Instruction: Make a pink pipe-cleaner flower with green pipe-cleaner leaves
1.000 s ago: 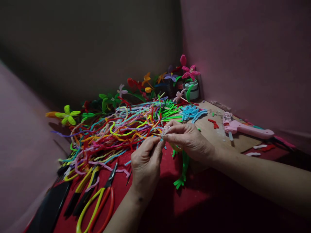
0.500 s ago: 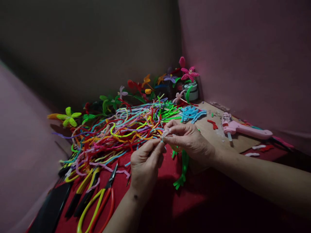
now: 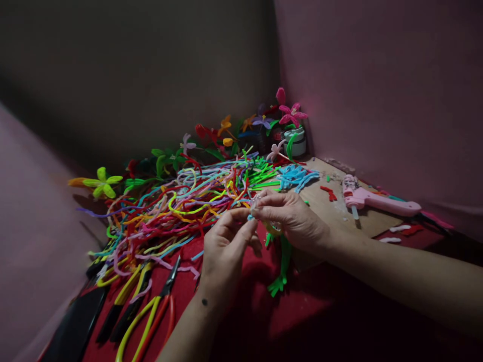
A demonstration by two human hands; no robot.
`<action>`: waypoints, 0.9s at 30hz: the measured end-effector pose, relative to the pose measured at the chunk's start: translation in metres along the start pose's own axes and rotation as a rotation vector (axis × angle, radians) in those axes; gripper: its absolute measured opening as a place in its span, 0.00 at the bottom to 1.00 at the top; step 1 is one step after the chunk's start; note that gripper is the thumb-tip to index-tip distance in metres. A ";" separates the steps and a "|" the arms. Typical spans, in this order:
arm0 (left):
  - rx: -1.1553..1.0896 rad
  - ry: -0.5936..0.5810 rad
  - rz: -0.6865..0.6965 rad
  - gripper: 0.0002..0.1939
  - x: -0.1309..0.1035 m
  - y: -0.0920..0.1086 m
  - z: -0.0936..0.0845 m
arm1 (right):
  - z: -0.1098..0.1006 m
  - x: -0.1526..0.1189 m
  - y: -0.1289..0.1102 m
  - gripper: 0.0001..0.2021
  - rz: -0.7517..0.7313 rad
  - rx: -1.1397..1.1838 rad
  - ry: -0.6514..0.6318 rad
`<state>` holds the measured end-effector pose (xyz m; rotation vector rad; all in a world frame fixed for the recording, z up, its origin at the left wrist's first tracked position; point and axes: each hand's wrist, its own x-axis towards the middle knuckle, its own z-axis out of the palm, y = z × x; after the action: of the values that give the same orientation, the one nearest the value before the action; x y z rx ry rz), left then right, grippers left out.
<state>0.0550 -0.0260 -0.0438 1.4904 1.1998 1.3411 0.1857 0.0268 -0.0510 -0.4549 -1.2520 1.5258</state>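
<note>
My left hand (image 3: 224,246) and my right hand (image 3: 294,216) meet over the red cloth, fingertips close together. Between thumb and forefinger of the right hand is a small pale pink, shiny piece (image 3: 255,200). The left thumb and forefinger pinch at its lower end, where a light blue bit (image 3: 250,217) shows. Much of the piece is hidden by the fingers. Just below the right hand lies a green pipe-cleaner shape (image 3: 284,261) with a splayed end, partly covered by that hand.
Colourful pipe cleaners (image 3: 177,211) are heaped behind the left hand. Scissors (image 3: 166,296) and yellow-black pliers (image 3: 124,301) lie at left. A pink glue gun (image 3: 381,198) rests on brown board (image 3: 335,221) at right. Pipe-cleaner flowers (image 3: 292,114) stand along the back. Blue pieces (image 3: 296,176) are nearby.
The left fingers have loosened a little and shifted around the piece's lower end, showing more light blue. The right hand keeps its pinch. The view has moved slightly.
</note>
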 end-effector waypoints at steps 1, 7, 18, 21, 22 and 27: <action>0.097 0.076 0.089 0.10 0.000 -0.003 0.001 | 0.001 0.000 0.002 0.04 0.016 0.011 0.026; 0.957 0.258 0.736 0.07 0.002 -0.015 0.001 | 0.006 0.000 0.009 0.05 0.100 0.016 0.125; 1.169 0.312 0.811 0.04 0.003 -0.013 -0.005 | 0.005 -0.003 0.005 0.05 0.081 -0.046 0.014; 1.115 0.340 0.810 0.05 0.003 -0.014 -0.005 | 0.004 -0.003 0.003 0.05 0.047 -0.119 -0.004; 1.101 0.345 0.808 0.05 0.003 -0.015 -0.005 | 0.004 -0.003 0.002 0.05 0.034 -0.139 -0.002; 0.963 0.341 0.708 0.05 0.000 -0.013 -0.004 | 0.006 -0.002 -0.007 0.03 0.054 -0.120 -0.049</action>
<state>0.0497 -0.0230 -0.0557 2.6204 1.7690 1.5879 0.1845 0.0214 -0.0434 -0.5362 -1.3851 1.5204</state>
